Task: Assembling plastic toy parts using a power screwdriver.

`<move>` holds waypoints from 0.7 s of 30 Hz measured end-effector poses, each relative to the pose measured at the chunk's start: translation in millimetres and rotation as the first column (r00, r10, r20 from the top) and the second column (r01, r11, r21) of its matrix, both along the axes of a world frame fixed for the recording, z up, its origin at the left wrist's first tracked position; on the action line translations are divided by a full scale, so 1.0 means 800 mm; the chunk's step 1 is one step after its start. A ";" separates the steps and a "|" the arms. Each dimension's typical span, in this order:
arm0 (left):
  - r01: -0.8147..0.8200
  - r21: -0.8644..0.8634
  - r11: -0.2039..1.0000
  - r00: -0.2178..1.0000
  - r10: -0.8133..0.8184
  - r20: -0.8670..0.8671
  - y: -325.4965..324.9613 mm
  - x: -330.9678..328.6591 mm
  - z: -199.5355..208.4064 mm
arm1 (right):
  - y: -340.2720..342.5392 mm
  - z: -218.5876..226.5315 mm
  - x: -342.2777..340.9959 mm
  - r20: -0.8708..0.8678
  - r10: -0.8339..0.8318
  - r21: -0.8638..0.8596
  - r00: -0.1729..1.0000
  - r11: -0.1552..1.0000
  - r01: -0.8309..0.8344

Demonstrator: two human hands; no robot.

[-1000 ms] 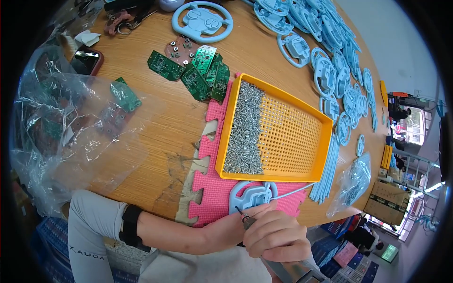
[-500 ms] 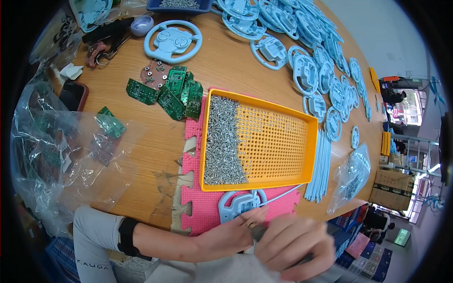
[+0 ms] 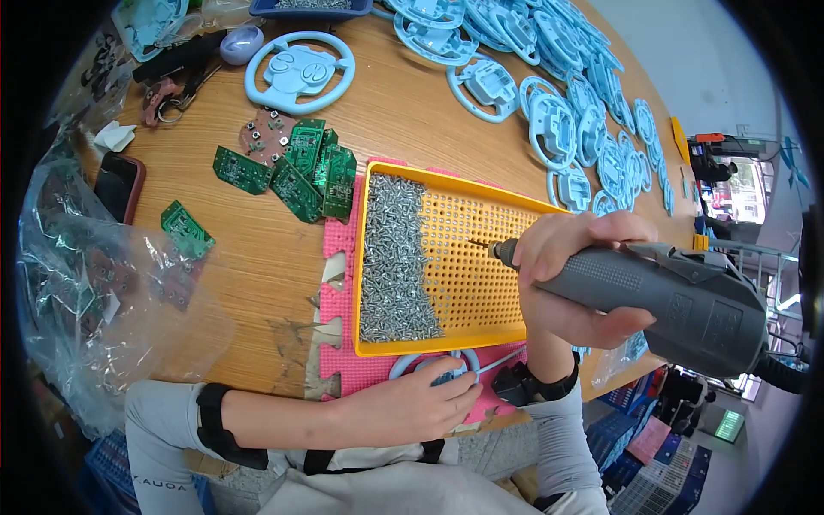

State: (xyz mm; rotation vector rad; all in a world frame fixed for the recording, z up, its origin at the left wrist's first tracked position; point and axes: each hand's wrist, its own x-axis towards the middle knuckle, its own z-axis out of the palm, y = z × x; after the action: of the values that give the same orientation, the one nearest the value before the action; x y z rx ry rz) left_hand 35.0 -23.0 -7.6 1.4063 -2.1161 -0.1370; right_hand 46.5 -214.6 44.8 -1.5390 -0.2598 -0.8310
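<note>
Right hand (image 3: 554,253) is wrapping its fingers around a grey electric screwdriver (image 3: 678,313), right of centre. Bit is pointing left, showing over the perforated floor of the yellow tray (image 3: 476,300); can't tell if it's touching anything.

Left hand (image 3: 425,408), lower centre, is curling its fingers over a light-blue toy steering-wheel shell (image 3: 448,365); can't tell how tightly they're closing. Shell is sitting just below the tray's near edge, partly hidden by the hand. Thin blue rod (image 3: 502,359) is sticking out to its right.

Pink foam mat (image 3: 348,369) is lying under tray and shell. Loose screws (image 3: 390,266) are filling the tray's left part.

Further out: green circuit boards (image 3: 296,193) are overlapping upper left of the tray, beside a brown board (image 3: 266,137). Face-up toy steering wheel (image 3: 300,73) is lying above them. Phone (image 3: 118,187) and clear plastic bag (image 3: 77,292) are occupying the left side. More shells (image 3: 549,124) are piling up upper right.
</note>
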 end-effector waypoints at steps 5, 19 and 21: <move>0.006 -0.009 1.000 1.000 -0.005 0.028 0.000 0.002 0.001 | 0.002 -0.004 0.002 -0.043 -0.059 -0.014 0.997 0.998 0.059; -0.002 0.005 1.000 1.000 0.002 -0.004 0.000 0.001 0.004 | 0.019 0.007 0.000 -0.184 -0.245 -0.194 0.952 0.958 0.210; 0.005 0.000 1.000 1.000 -0.005 0.012 0.001 0.002 0.004 | 0.022 0.008 0.000 -0.212 -0.315 -0.265 0.925 0.930 0.256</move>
State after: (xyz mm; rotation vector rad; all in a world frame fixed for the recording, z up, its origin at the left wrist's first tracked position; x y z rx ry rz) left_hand 36.7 -22.5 -4.7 1.4053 -2.1294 -0.1315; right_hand 46.1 -197.0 51.5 -1.9162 0.0619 -0.8427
